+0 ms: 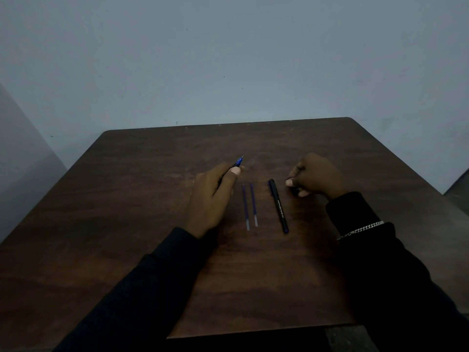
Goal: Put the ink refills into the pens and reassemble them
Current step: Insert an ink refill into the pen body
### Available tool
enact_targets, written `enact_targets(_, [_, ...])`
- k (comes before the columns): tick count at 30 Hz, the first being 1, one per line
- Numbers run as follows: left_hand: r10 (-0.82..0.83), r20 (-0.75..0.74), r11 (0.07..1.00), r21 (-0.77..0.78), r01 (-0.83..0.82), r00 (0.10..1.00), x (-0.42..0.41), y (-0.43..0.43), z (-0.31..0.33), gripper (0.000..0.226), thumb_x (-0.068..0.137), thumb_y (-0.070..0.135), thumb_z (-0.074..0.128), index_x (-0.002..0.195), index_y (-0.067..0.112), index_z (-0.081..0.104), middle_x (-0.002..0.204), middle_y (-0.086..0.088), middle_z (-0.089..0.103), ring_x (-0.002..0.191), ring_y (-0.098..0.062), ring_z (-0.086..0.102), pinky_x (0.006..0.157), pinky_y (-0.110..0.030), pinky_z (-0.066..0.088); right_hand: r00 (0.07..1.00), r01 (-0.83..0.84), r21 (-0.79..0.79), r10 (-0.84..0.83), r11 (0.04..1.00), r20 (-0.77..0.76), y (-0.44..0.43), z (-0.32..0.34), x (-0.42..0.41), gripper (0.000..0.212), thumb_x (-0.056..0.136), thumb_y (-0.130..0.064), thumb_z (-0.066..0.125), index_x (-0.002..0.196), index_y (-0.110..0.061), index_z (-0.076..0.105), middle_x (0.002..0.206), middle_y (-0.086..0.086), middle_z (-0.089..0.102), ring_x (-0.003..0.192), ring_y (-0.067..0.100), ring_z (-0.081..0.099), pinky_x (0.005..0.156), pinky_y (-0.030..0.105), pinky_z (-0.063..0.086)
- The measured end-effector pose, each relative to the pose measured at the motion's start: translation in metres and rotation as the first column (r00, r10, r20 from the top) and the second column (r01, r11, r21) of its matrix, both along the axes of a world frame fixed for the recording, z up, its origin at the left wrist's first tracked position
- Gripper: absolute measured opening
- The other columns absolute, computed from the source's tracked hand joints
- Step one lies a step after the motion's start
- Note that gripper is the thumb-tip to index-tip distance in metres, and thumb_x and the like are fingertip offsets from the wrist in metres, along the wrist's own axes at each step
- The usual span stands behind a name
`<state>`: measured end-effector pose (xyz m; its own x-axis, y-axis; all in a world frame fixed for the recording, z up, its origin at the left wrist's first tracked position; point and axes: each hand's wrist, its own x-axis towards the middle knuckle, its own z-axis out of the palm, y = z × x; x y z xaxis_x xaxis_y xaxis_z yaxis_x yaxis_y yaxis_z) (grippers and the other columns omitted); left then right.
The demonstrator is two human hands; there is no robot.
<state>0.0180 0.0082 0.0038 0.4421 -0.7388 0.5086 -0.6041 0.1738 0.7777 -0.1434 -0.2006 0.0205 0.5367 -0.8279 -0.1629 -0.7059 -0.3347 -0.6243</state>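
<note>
My left hand [214, 196] grips a pen with a blue tip [238, 162]; its point sticks out past my thumb, aimed away from me. Two thin blue ink refills [250, 205] lie side by side on the dark wooden table [152, 224], just right of that hand. A capped black pen [278, 205] lies to the right of the refills, cap end away from me. My right hand [317, 176] is curled beside the black pen, pinching a small dark piece [294, 190] that I cannot make out.
A plain grey-blue wall rises behind the table's far edge. The near table edge [253, 331] lies below my forearms. Dark sleeves cover both arms, and a silver chain bracelet [360, 229] sits on the right wrist. The light is dim.
</note>
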Motion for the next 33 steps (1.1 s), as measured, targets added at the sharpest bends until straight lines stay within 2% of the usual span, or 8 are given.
enact_targets(6, [0.0, -0.018, 1.0, 0.005, 0.0, 1.0, -0.001, 0.0, 0.001, 0.059, 0.102, 0.052, 0.039, 0.098, 0.003, 0.072, 0.068, -0.007, 0.058, 0.059, -0.02, 0.056, 0.061, -0.046, 0.047, 0.999, 0.04, 0.023, -0.041, 0.999, 0.035, 0.001, 0.0, -0.001, 0.019, 0.089, -0.012, 0.08, 0.075, -0.001, 0.072, 0.077, 0.015, 0.071, 0.062, 0.021, 0.071, 0.047, 0.027, 0.058])
enact_targets(10, [-0.009, -0.025, 1.0, 0.015, 0.009, 1.0, -0.002, 0.002, 0.003, 0.057, 0.102, 0.052, 0.039, 0.1, 0.007, 0.074, 0.062, 0.002, 0.054, 0.058, -0.014, 0.054, 0.062, -0.041, 0.047, 0.998, 0.054, 0.013, -0.054, 0.998, 0.03, 0.002, 0.001, -0.002, 0.021, 0.088, -0.011, 0.08, 0.073, -0.001, 0.07, 0.073, 0.014, 0.07, 0.062, 0.02, 0.069, 0.042, 0.024, 0.055])
enact_targets(14, [-0.01, -0.031, 1.0, 0.022, 0.01, 0.999, -0.003, 0.001, 0.004, 0.059, 0.101, 0.051, 0.038, 0.096, 0.004, 0.073, 0.067, -0.01, 0.057, 0.06, -0.021, 0.055, 0.063, -0.044, 0.048, 0.997, 0.064, 0.025, -0.065, 0.998, 0.03, 0.003, 0.002, -0.001, 0.019, 0.091, -0.012, 0.077, 0.077, 0.0, 0.071, 0.075, 0.013, 0.069, 0.063, 0.019, 0.069, 0.041, 0.022, 0.052])
enact_targets(16, [-0.004, -0.035, 1.0, 0.026, 0.005, 0.999, -0.001, 0.001, 0.003, 0.046, 0.102, 0.046, 0.039, 0.084, 0.021, 0.074, 0.068, -0.009, 0.061, 0.063, -0.019, 0.06, 0.067, -0.047, 0.051, 0.996, 0.078, 0.029, -0.079, 0.997, 0.04, 0.003, 0.003, -0.001, 0.017, 0.093, -0.012, 0.075, 0.08, -0.001, 0.071, 0.079, 0.013, 0.07, 0.065, 0.019, 0.07, 0.044, 0.025, 0.055])
enact_targets(19, [0.015, -0.065, 0.998, 0.056, -0.012, 0.998, 0.002, 0.0, 0.002, 0.045, 0.103, 0.032, 0.04, 0.07, 0.043, 0.07, 0.074, -0.015, 0.066, 0.083, -0.032, 0.069, 0.077, -0.053, 0.055, 0.994, 0.103, -0.039, -0.102, 0.994, 0.028, 0.004, 0.006, -0.003, 0.019, 0.096, -0.017, 0.07, 0.087, 0.0, 0.072, 0.081, 0.013, 0.072, 0.065, 0.022, 0.072, 0.066, 0.038, 0.064])
enact_targets(24, [0.012, -0.06, 0.997, 0.073, -0.007, 0.998, 0.005, -0.002, -0.001, 0.036, 0.103, 0.029, 0.038, 0.088, 0.033, 0.071, 0.066, 0.001, 0.063, 0.057, -0.005, 0.055, 0.062, -0.03, 0.047, 0.973, 0.127, -0.374, -0.042, 0.919, 0.227, 0.014, 0.013, -0.005, 0.029, 0.099, -0.03, 0.065, 0.082, -0.007, 0.07, 0.076, -0.004, 0.063, 0.072, 0.014, 0.06, 0.066, 0.025, 0.046])
enact_targets(29, [-0.016, 0.042, 0.986, 0.166, 0.009, 0.999, 0.003, -0.001, -0.001, 0.037, 0.104, 0.036, 0.04, 0.106, 0.02, 0.073, 0.072, 0.005, 0.063, 0.066, -0.004, 0.059, 0.064, -0.019, 0.047, 0.813, -0.061, -0.216, 0.174, 0.974, 0.556, 0.047, 0.029, 0.005, 0.037, 0.097, -0.051, 0.062, 0.087, -0.018, 0.074, 0.073, -0.001, 0.071, 0.057, 0.001, 0.065, 0.054, 0.015, 0.051])
enact_targets(33, [-0.014, 0.293, 0.99, 0.141, -0.028, 0.956, 0.002, 0.001, 0.002, 0.025, 0.109, 0.026, 0.052, 0.117, 0.016, 0.074, 0.074, 0.016, 0.06, 0.071, 0.001, 0.06, 0.063, -0.01, 0.039, 0.782, -0.223, -0.201, 0.298, 0.954, 0.548, 0.064, 0.027, 0.015, 0.056, 0.086, -0.068, 0.063, 0.081, -0.014, 0.073, 0.067, 0.001, 0.072, 0.054, 0.01, 0.068, 0.051, 0.019, 0.052])
